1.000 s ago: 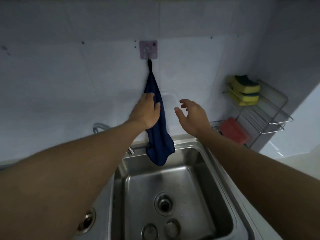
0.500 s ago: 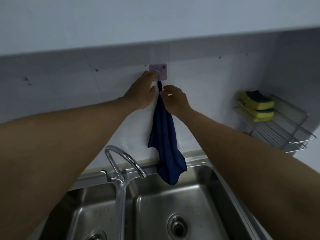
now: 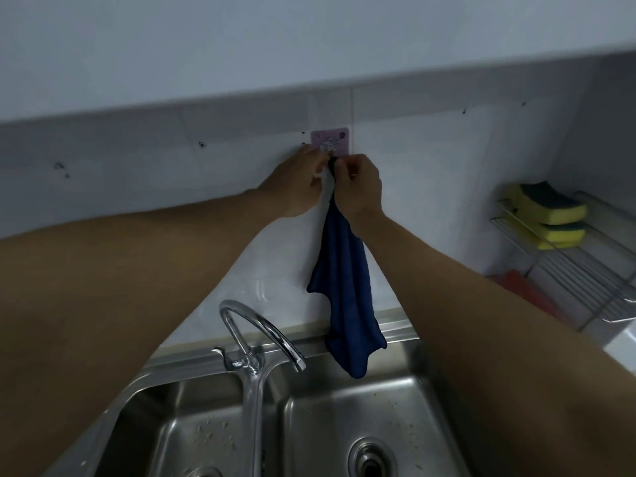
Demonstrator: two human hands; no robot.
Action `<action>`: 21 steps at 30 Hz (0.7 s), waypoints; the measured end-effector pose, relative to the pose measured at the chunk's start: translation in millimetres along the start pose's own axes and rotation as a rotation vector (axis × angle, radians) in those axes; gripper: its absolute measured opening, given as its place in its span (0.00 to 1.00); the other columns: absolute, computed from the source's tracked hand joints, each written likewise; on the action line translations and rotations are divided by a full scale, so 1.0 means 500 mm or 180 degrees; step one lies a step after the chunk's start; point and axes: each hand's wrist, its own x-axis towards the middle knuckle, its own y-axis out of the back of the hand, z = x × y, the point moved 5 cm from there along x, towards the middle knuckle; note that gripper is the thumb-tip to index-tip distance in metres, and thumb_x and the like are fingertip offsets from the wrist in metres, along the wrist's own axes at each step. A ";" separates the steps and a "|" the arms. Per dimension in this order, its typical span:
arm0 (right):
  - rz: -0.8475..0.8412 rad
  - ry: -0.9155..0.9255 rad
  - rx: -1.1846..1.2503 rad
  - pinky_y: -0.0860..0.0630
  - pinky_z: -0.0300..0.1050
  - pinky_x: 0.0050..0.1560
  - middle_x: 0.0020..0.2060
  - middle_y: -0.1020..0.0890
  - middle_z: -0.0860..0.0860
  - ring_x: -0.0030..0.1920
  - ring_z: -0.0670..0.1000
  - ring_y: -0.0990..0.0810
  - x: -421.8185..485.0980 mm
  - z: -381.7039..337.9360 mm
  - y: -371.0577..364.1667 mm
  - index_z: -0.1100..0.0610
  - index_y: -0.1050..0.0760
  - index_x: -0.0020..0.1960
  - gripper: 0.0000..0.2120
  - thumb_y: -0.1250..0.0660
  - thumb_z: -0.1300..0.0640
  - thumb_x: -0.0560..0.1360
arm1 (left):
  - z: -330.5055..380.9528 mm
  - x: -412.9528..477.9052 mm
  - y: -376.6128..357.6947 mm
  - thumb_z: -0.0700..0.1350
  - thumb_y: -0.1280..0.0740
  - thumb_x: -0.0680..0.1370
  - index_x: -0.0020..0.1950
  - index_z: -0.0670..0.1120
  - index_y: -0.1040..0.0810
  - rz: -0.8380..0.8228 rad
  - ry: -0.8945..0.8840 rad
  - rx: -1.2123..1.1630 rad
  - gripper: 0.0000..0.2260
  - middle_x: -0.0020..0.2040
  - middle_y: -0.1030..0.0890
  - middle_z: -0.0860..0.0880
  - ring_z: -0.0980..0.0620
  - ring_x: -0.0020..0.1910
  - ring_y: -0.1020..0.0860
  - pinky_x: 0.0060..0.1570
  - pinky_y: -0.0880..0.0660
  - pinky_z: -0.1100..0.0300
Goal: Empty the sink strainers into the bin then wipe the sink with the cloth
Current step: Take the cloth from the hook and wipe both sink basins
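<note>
Setting: home kitchen | double steel sink, tap | tiled wall | sponge rack

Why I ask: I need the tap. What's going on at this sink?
A person is reaching up with both hands to the pink wall hook above a steel double sink. The right hand pinches the top of the dark blue cloth just under the hook. The left hand is beside it at the hook, but its grip is unclear. The cloth dangles down to the sink's back rim. No wiping has begun, and crumbs speckle the basins.
</note>
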 end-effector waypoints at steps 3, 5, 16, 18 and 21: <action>0.0157 0.0321 0.0129 0.25 0.35 0.46 0.44 0.18 0.50 0.44 0.46 0.21 -0.003 -0.031 -0.003 0.61 0.22 0.52 0.09 0.37 0.57 0.82 | 0.012 0.005 0.005 0.33 0.39 0.79 0.43 0.49 0.33 0.0162 -0.0088 -0.0038 0.11 0.44 0.30 0.51 0.54 0.42 0.32 0.40 0.38 0.65; 0.0147 0.0370 0.0122 0.24 0.40 0.49 0.45 0.18 0.51 0.46 0.49 0.20 -0.001 -0.044 -0.002 0.62 0.21 0.52 0.09 0.37 0.57 0.82 | 0.018 0.006 0.011 0.32 0.38 0.76 0.38 0.47 0.31 0.0292 0.0037 -0.0222 0.12 0.36 0.29 0.52 0.56 0.34 0.32 0.38 0.35 0.63; -0.0198 0.0387 -0.0462 0.19 0.50 0.49 0.43 0.17 0.54 0.45 0.54 0.17 -0.031 -0.048 0.064 0.63 0.20 0.50 0.11 0.34 0.55 0.81 | 0.025 -0.067 -0.030 0.40 0.25 0.74 0.56 0.44 0.18 -0.0063 0.0834 -0.1961 0.12 0.45 0.15 0.45 0.53 0.41 0.17 0.48 0.19 0.59; -0.0255 0.0264 -0.0371 0.18 0.57 0.52 0.43 0.17 0.56 0.47 0.57 0.17 -0.051 -0.052 0.080 0.63 0.21 0.49 0.10 0.34 0.56 0.81 | 0.040 -0.082 -0.052 0.44 0.25 0.74 0.50 0.45 0.17 -0.0677 0.0772 -0.1607 0.07 0.45 0.15 0.49 0.54 0.44 0.18 0.50 0.20 0.59; -0.0304 0.0125 -0.0167 0.19 0.60 0.52 0.42 0.17 0.56 0.47 0.59 0.16 -0.084 -0.057 0.106 0.63 0.22 0.50 0.10 0.36 0.56 0.82 | 0.063 -0.109 -0.077 0.48 0.28 0.77 0.44 0.43 0.21 -0.1145 0.0706 -0.1132 0.09 0.42 0.20 0.50 0.54 0.42 0.22 0.42 0.26 0.66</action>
